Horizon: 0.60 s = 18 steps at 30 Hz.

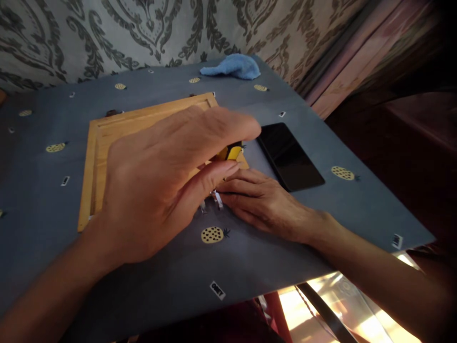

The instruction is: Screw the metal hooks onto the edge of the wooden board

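A wooden framed panel (152, 108) lies flat on the table, much of it covered by my left hand (167, 176). That hand is curled round a yellow-and-black tool handle (233, 151) above the panel's near right part. The tool's lower end is hidden behind my thumb. My right hand (262, 202) lies low on the tabletop at the panel's near right corner. Its fingers are close together, their tips against a small shiny metal piece (218, 200) with narrow prongs. How the metal piece meets the panel is hidden by my hands.
A black phone (291, 157) lies right of the panel. At the table's far side is a crumpled blue cloth (233, 66). Small dark objects (113, 113) show at the panel's far edge. The dark blue pineapple-print tablecloth (171, 281) ends at a patterned wall (150, 28).
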Each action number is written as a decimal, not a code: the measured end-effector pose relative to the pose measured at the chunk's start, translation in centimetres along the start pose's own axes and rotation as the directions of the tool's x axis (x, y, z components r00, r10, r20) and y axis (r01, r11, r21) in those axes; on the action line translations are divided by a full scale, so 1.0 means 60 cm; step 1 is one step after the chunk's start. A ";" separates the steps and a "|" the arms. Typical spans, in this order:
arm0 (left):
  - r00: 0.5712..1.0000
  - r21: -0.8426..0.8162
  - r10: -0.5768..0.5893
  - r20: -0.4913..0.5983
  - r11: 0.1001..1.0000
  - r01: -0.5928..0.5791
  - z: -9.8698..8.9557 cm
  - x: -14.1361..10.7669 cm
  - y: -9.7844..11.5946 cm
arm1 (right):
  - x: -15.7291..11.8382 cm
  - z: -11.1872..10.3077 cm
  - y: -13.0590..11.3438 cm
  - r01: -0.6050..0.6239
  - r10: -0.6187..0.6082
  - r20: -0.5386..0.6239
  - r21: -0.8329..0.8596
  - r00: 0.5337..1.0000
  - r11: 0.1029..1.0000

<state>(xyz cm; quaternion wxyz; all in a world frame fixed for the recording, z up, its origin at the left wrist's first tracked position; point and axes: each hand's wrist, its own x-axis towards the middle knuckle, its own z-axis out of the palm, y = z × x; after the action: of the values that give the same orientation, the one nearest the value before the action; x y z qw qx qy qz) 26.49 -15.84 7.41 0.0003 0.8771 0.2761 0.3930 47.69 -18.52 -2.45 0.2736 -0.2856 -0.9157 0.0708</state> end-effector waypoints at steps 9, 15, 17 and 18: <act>0.999 -0.020 0.019 0.036 1.000 -0.018 0.001 -0.008 -0.011 | 0.002 0.000 0.000 0.014 -0.015 -0.022 -0.022 1.000 1.000; 0.998 -0.059 -0.022 0.067 0.998 0.026 0.002 0.000 -0.004 | 0.002 0.001 0.000 0.012 -0.012 -0.024 -0.017 1.000 1.000; 0.999 -0.021 -0.019 0.029 1.000 0.020 0.000 -0.001 -0.001 | 0.002 0.001 0.000 0.016 -0.016 -0.021 -0.004 1.000 1.000; 1.000 -0.003 -0.017 0.016 1.000 0.017 -0.001 -0.002 0.000 | 0.001 0.000 0.000 0.016 -0.016 -0.019 0.000 1.000 1.000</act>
<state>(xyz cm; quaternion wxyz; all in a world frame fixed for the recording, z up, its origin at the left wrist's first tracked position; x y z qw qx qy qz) 26.38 -15.91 7.34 0.0073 0.8778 0.2831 0.3864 47.63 -18.44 -2.43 0.2831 -0.2788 -0.9153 0.0659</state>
